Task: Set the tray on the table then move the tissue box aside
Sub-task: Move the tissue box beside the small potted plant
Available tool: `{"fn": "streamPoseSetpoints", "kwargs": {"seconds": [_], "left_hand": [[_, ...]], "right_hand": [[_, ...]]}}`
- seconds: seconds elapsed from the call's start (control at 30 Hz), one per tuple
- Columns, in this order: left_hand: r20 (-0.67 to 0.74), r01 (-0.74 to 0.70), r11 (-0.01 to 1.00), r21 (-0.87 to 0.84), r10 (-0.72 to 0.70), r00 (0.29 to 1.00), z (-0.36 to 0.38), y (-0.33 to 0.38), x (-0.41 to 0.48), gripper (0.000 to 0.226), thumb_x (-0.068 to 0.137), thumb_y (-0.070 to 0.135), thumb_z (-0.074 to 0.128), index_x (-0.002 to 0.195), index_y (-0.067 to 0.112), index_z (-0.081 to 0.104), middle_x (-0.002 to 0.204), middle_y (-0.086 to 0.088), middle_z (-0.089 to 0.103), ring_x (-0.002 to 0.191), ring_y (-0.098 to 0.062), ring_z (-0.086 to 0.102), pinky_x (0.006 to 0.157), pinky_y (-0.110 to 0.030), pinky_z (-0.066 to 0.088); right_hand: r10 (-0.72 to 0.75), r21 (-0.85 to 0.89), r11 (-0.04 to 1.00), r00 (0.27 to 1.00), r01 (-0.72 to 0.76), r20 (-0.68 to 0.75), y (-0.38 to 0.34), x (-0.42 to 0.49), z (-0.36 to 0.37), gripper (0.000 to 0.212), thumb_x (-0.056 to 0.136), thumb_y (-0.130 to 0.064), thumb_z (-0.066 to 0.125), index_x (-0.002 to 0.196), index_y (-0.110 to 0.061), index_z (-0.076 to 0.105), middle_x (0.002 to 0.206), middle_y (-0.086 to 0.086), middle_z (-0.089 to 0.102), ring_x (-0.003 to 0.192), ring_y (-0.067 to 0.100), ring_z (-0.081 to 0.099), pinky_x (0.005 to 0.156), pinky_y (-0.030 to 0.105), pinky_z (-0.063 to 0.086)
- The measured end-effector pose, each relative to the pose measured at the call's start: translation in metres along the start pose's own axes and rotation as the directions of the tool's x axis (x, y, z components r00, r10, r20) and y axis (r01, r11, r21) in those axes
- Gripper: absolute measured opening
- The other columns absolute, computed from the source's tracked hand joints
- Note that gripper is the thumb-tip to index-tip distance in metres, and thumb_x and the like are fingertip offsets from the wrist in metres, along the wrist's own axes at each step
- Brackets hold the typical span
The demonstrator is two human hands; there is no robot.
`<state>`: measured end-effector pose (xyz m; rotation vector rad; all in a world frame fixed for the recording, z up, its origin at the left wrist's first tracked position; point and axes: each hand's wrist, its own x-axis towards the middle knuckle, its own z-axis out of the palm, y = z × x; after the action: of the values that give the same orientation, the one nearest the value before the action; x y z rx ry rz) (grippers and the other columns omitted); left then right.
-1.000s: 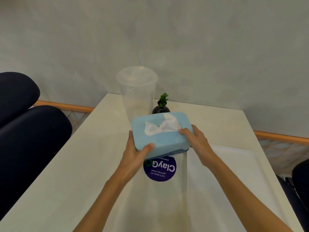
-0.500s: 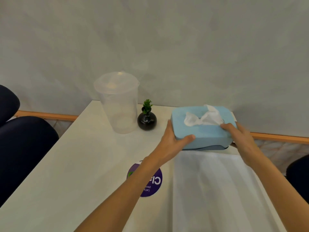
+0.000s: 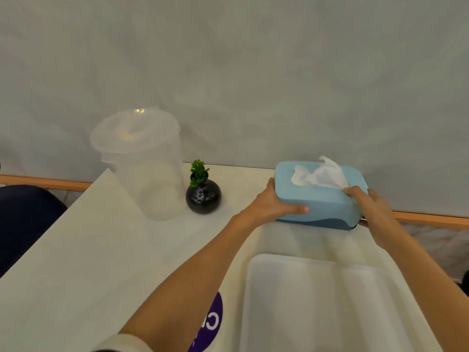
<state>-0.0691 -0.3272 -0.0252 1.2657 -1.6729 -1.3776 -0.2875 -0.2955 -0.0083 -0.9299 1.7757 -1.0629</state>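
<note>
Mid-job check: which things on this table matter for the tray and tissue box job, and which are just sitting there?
Job: tray; tissue box, gripped by left hand and right hand; table.
Lying about: plastic cup; plant vase; purple sticker; chair.

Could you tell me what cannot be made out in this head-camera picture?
- Purple sticker: its text is covered by the left forearm and cut by the bottom edge.
- Tray: its near end runs off the bottom edge.
- Tissue box: whether its base touches the table is unclear; the left hand and right hand cover its ends.
- Clear lidded container: contents unreadable through the cloudy wall.
</note>
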Motion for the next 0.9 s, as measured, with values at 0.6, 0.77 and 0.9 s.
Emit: {"fn": "streamPoseSetpoints", "kwargs": {"seconds": [0.6, 0.77, 0.9], "left_hand": [[-0.013, 0.071, 0.991, 0.11, -0.07, 0.997, -0.012, -0.014, 0.045, 0.101, 0.057, 0.046, 0.088, 0.14, 0.031, 0.033, 0.135, 0.007, 0.056, 0.12, -0.018, 0.056, 0.1, -0.042, 0.052], [-0.044, 0.154, 0.969, 0.192, -0.148, 0.988, -0.012, -0.01, 0.036, 0.098, 0.06, 0.043, 0.087, 0.138, 0.021, 0.031, 0.135, 0.002, 0.054, 0.123, -0.023, 0.054, 0.1, -0.039, 0.049], [-0.079, 0.195, 0.936, 0.293, -0.179, 0.981, -0.016, 0.001, 0.016, 0.09, 0.081, 0.036, 0.073, 0.148, 0.01, 0.018, 0.149, -0.008, 0.041, 0.134, -0.027, 0.043, 0.096, -0.033, 0.042]], "right_hand": [[-0.021, -0.045, 0.999, 0.999, 0.02, -0.024, -0.012, 0.041, 0.01, 0.063, 0.077, -0.054, 0.055, 0.125, -0.015, 0.046, 0.12, 0.013, 0.057, 0.109, 0.032, 0.056, 0.093, 0.05, 0.05], [-0.056, -0.09, 0.995, 0.998, 0.054, -0.025, -0.016, 0.034, 0.007, 0.066, 0.087, -0.046, 0.052, 0.141, -0.014, 0.034, 0.134, 0.011, 0.048, 0.103, 0.025, 0.046, 0.081, 0.038, 0.038], [-0.177, -0.251, 0.956, 0.98, 0.149, -0.093, -0.021, 0.013, 0.004, 0.071, 0.09, -0.043, 0.05, 0.148, -0.012, 0.022, 0.144, 0.018, 0.04, 0.125, 0.037, 0.043, 0.092, 0.04, 0.04]]}}
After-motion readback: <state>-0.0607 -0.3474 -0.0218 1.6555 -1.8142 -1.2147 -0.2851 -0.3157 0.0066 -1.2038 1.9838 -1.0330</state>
